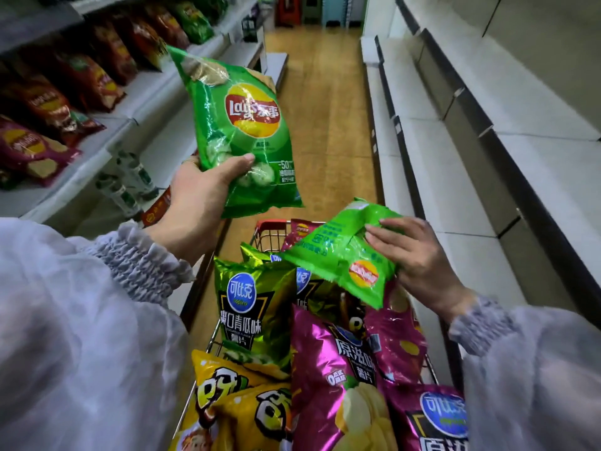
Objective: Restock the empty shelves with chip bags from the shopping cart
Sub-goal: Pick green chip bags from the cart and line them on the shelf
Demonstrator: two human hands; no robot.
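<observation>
Your left hand (201, 196) gripped a green bag (240, 125) by its bottom edge. Your right hand (419, 258) clutched a second bag (338, 255), just over the cart (271, 223).

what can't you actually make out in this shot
Head view only:
- Shopping cart: the basket is hidden under its load, so how deep the stock goes is unknown.
- Left hand: its fingers are hidden behind the upright green bag.
- Lower green bag: its right edge is covered by the right hand.
- Shelf bags at left: dark and blurred, labels unreadable.
- Purple bag: cut off by the bottom edge.
</observation>
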